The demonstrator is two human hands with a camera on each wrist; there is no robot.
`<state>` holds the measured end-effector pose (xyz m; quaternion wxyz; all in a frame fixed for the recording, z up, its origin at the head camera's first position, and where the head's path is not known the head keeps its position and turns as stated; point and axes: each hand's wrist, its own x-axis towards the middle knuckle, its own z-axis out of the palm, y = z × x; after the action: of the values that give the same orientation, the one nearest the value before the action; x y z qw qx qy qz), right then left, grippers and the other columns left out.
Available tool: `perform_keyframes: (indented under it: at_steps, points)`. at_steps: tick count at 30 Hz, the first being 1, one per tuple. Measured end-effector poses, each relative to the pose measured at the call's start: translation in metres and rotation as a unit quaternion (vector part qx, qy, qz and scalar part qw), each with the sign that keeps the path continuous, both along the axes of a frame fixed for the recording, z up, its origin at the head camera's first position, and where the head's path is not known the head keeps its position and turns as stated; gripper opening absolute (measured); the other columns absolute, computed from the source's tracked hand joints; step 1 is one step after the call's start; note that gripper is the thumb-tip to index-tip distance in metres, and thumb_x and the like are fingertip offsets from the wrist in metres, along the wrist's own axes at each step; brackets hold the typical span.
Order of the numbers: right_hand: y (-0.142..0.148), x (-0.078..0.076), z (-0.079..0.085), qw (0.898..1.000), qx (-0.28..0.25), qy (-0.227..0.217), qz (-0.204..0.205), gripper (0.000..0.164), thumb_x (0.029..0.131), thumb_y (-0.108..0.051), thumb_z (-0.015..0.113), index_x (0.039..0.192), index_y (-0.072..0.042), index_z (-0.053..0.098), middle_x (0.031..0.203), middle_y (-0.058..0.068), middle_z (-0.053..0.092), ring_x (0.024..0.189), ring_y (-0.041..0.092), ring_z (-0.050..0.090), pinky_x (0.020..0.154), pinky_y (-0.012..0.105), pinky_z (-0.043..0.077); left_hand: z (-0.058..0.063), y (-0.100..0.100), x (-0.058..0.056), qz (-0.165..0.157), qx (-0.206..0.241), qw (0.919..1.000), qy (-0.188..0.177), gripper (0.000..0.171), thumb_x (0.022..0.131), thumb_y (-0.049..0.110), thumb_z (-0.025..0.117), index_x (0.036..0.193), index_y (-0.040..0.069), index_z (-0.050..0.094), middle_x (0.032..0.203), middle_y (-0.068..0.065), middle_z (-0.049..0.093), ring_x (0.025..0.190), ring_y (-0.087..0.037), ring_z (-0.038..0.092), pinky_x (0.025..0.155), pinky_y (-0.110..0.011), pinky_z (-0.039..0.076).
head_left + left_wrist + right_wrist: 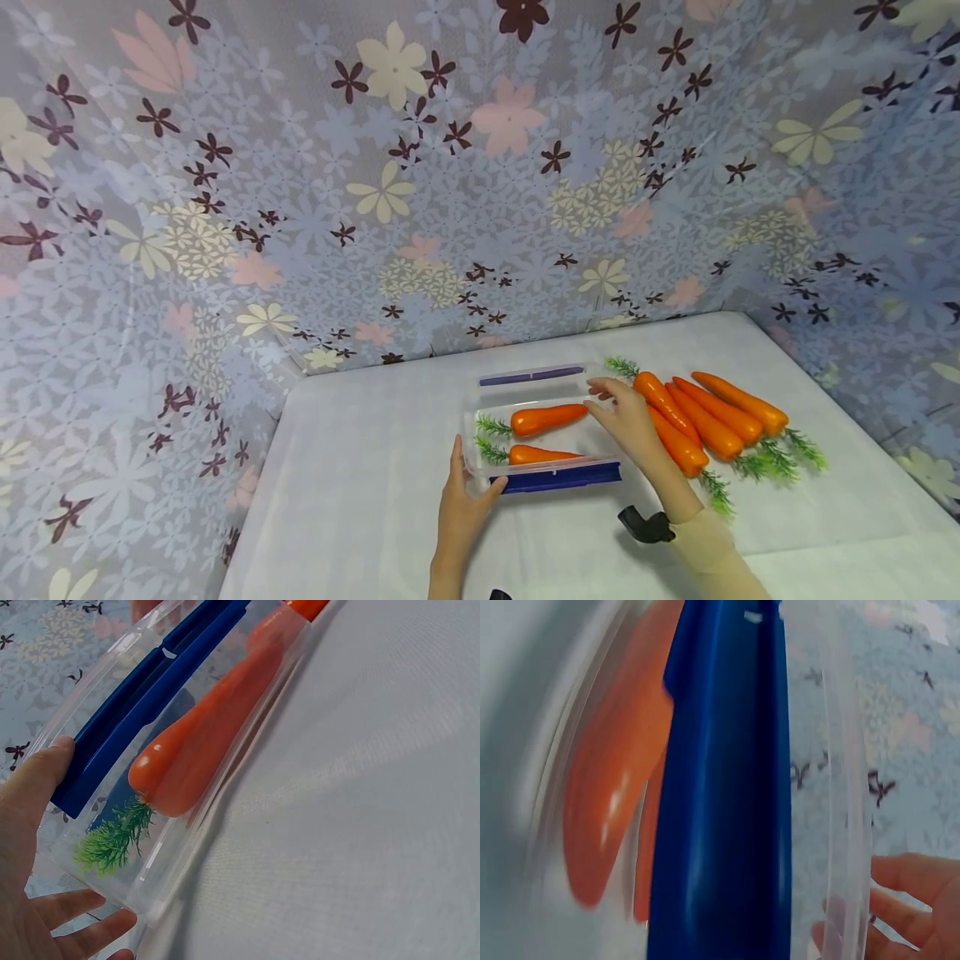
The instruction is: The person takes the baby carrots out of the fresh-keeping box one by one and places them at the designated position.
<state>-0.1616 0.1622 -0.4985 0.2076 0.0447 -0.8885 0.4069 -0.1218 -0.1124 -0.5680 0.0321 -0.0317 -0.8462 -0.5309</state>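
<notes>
A clear plastic container [469, 454] with blue clip latches on its long sides stands on the white table. Two orange toy carrots with green tops lie inside, the far carrot [550, 419] and the near carrot [540, 455], tops to the left. My left hand [463, 508] holds the container's near left corner, its thumb on the end of the near blue latch [120, 727] and its fingers along the left wall. At the far right corner, my right hand [626, 417] grips the container's edge. In the right wrist view, fingertips show through the clear wall.
Several more toy carrots [712, 421] lie in a group on the table right of the container, close to my right forearm. White cloth covers the table [352, 483]. A flowered curtain [450, 208] hangs behind and at both sides.
</notes>
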Motion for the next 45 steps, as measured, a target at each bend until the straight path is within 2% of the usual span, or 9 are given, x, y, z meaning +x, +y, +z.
perform_keyframes:
  at_steps: [7,12,16,20,23,26,32,40,45]
  points:
    - [-0.026,-0.012,-0.001,0.992,0.035,-0.061,0.103,0.037,0.081,-0.006,0.072,0.117,0.001,0.063,0.101,0.017,0.069,0.09,0.03,0.064,0.081,0.047,0.053,0.003,0.0,-0.001,-0.001,-0.003,1.0,-0.002,0.099,0.077,0.05,0.073,0.154,0.021,0.017,0.146,-0.018,0.045,0.124,-0.035,0.054,0.105,-0.058,0.037]
    - [-0.041,-0.019,-0.006,0.98,0.021,-0.105,0.167,0.035,0.082,-0.008,0.072,0.115,0.003,0.063,0.104,0.018,0.069,0.092,0.03,0.064,0.081,0.043,0.055,0.004,0.0,-0.002,-0.001,-0.002,1.0,-0.008,0.1,0.077,0.053,0.072,0.154,0.021,0.016,0.147,-0.019,0.043,0.125,-0.036,0.053,0.104,-0.058,0.038]
    - [-0.047,-0.021,-0.013,0.963,0.022,-0.149,0.223,0.035,0.081,-0.012,0.074,0.112,0.001,0.063,0.103,0.016,0.068,0.091,0.029,0.064,0.076,0.034,0.054,0.003,0.001,0.0,-0.001,-0.006,0.9999,-0.009,0.101,0.077,0.053,0.072,0.154,0.019,0.016,0.145,-0.02,0.045,0.123,-0.036,0.054,0.103,-0.058,0.039]
    - [-0.048,-0.024,-0.018,0.942,0.046,-0.172,0.285,0.039,0.078,-0.015,0.077,0.111,0.001,0.061,0.104,0.017,0.067,0.089,0.028,0.064,0.073,0.026,0.053,0.002,0.001,0.001,0.001,-0.015,0.9999,0.006,0.1,0.077,0.051,0.073,0.153,0.015,0.018,0.143,-0.022,0.047,0.12,-0.037,0.056,0.1,-0.058,0.041]
    - [-0.048,-0.026,-0.019,0.93,0.072,-0.182,0.31,0.039,0.077,-0.011,0.077,0.11,0.002,0.062,0.103,0.017,0.067,0.086,0.026,0.064,0.071,0.024,0.052,0.002,0.001,0.002,0.002,-0.022,0.9997,0.014,0.099,0.078,0.049,0.073,0.153,0.015,0.018,0.143,-0.023,0.047,0.118,-0.037,0.057,0.099,-0.057,0.042]
    - [-0.047,-0.025,-0.018,0.921,0.085,-0.193,0.327,0.036,0.077,-0.005,0.075,0.11,0.005,0.062,0.101,0.018,0.067,0.085,0.026,0.064,0.072,0.025,0.053,0.001,0.001,0.001,0.002,-0.025,0.9995,0.017,0.099,0.078,0.048,0.073,0.153,0.015,0.018,0.143,-0.023,0.046,0.118,-0.038,0.057,0.099,-0.057,0.042]
    - [-0.046,-0.023,-0.014,0.907,0.07,-0.233,0.343,0.036,0.077,0.007,0.069,0.112,0.01,0.06,0.1,0.021,0.066,0.087,0.029,0.065,0.074,0.028,0.056,0.002,0.002,0.0,0.006,-0.024,0.9997,0.007,0.099,0.078,0.047,0.074,0.153,0.015,0.018,0.143,-0.023,0.046,0.118,-0.038,0.057,0.1,-0.058,0.042]
    - [-0.045,-0.024,-0.015,0.905,0.073,-0.253,0.334,0.035,0.071,0.012,0.064,0.106,0.009,0.064,0.098,0.018,0.068,0.085,0.023,0.065,0.073,0.028,0.056,0.001,0.002,0.0,0.006,-0.023,0.9997,0.007,0.099,0.077,0.047,0.075,0.153,0.015,0.019,0.142,-0.022,0.047,0.117,-0.036,0.058,0.1,-0.056,0.042]
    - [-0.045,-0.025,-0.015,0.904,0.073,-0.268,0.326,0.038,0.068,0.017,0.058,0.104,0.006,0.065,0.094,0.015,0.068,0.081,0.017,0.062,0.067,0.024,0.053,0.001,0.001,0.0,0.003,-0.016,0.9998,0.01,0.099,0.078,0.047,0.075,0.153,0.016,0.018,0.141,-0.022,0.049,0.117,-0.036,0.058,0.1,-0.056,0.042]
